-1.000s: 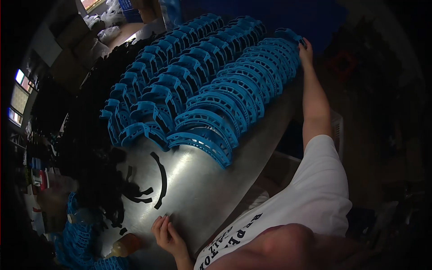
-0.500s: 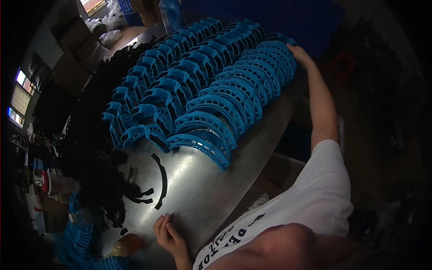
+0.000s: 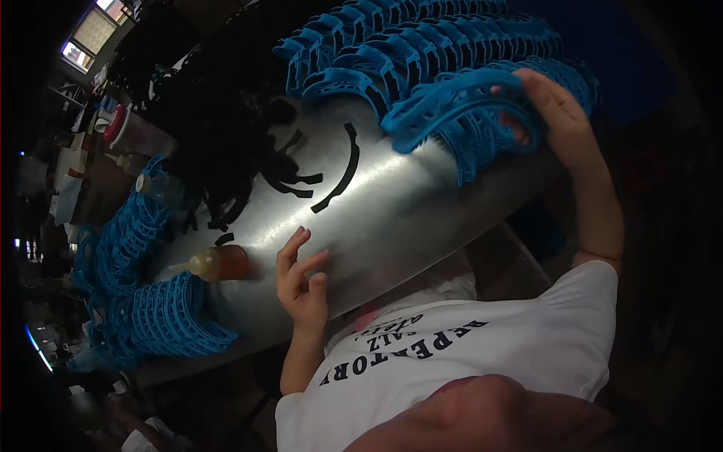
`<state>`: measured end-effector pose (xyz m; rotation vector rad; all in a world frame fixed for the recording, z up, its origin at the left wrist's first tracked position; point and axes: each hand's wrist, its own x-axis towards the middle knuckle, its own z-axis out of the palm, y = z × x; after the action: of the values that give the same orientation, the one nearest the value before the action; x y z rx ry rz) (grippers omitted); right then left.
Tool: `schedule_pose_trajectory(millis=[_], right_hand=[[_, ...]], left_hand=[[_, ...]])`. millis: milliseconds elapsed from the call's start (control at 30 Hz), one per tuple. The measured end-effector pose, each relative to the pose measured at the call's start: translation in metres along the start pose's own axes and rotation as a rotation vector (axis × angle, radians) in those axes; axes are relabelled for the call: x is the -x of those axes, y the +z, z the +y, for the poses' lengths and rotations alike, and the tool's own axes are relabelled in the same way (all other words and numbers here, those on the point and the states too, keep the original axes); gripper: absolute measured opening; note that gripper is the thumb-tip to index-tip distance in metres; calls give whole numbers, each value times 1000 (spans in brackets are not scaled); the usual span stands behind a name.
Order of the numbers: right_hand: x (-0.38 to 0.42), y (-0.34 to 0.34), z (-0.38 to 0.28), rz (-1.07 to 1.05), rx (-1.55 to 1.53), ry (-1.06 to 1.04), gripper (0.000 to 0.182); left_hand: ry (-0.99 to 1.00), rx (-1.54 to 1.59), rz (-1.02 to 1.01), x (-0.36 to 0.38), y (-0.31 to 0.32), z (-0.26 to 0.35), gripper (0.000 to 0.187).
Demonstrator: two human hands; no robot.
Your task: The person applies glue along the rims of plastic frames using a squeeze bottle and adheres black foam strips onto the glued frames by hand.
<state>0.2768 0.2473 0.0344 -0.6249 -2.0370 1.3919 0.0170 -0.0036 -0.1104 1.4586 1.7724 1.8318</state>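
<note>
My right hand (image 3: 561,120) grips one end of a curved blue plastic frame (image 3: 444,105) with a slotted rim, lifted above a row of similar frames (image 3: 471,147). The fingers wrap over its upper edge. My left hand (image 3: 301,282) hovers over the near part of the metal table (image 3: 376,226), fingers apart and holding nothing. Beyond it lies a curved black strip (image 3: 346,169), with more black strips (image 3: 290,177) beside it. Left of that hand, a squeeze bottle (image 3: 222,263) with amber contents lies on its side, its nozzle pointing left.
Rows of blue frames (image 3: 444,49) with black lining run along the back of the table. More blue frames (image 3: 169,313) are stacked at the left end. A dark heap of black pieces (image 3: 218,128) covers the far left side. A red-lidded container (image 3: 135,132) stands beyond.
My right hand has come from the far end of the row toward me, now with a blue frame raised in it. My left hand has lifted and spread its fingers. The view has turned leftward.
</note>
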Motion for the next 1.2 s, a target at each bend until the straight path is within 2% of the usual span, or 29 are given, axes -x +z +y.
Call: schedule_pose_trajectory(millis=[33, 67, 100, 167, 200, 267, 333, 400, 433, 500, 533, 633, 667, 767, 800, 900, 967, 1033, 1100, 1167, 1200], right_hand=[[-1, 27, 9, -238, -73, 22, 36], [-1, 53, 13, -388, -95, 128, 35], [-2, 76, 18, -542, -114, 236, 34], [-7, 107, 33, -697, -196, 497, 31], [-15, 113, 41, -714, -195, 496, 31], [-46, 114, 57, -773, -16, 291, 27], [-87, 104, 75, -602, 636, -182, 20], [-116, 107, 104, -502, 1189, -500, 23], [-121, 111, 112, -515, 1177, -506, 23], [-130, 116, 115, -633, 1310, -315, 27], [-135, 117, 115, -644, 1310, -320, 27], [-145, 112, 106, -785, 1405, -99, 22], [-146, 113, 100, -789, 1405, -101, 22], [-148, 115, 79, -1151, 1536, 137, 16], [-146, 110, 75, -1151, 1539, 142, 16], [-126, 95, 66, -1011, 1155, 159, 13], [-113, 78, 34, -988, 716, 277, 11], [-93, 58, 22, -869, 194, 255, 11], [-56, 58, 15, -462, -210, 31, 12], [-18, 61, 6, -216, -522, -112, 11], [0, 59, 5, -250, -599, -215, 14]], left_hand=[[33, 52, 17, -6, 13, 18, 31], [67, 104, 32, -9, 19, 28, 42], [60, 96, 45, -5, 15, 27, 42], [-89, 88, -370, 7, 2, 17, 54], [-161, 87, -576, 13, -4, 11, 61], [-234, 163, -541, 28, -12, 0, 62], [-373, 324, -507, 41, -13, -5, 64], [-386, 309, -500, 39, -12, 1, 66], [-396, 300, -507, 37, -10, 4, 67], [-403, 293, -502, 37, -7, 7, 69], [-408, 304, -483, 40, -5, 7, 69], [-419, 331, -446, 45, 1, 5, 70], [-404, 302, -439, 46, 1, 5, 67], [-377, 240, -433, 46, 1, 4, 62], [-360, 257, -422, 46, 3, 4, 58], [-336, 292, -411, 45, 7, 2, 50], [-354, 394, -339, 48, 12, 0, 45], [-373, 448, -304, 48, 18, 0, 43], [-413, 455, -271, 45, 24, 5, 41], [-461, 457, -240, 41, 29, 13, 40], [-452, 484, -282, 37, 30, 18, 39]])
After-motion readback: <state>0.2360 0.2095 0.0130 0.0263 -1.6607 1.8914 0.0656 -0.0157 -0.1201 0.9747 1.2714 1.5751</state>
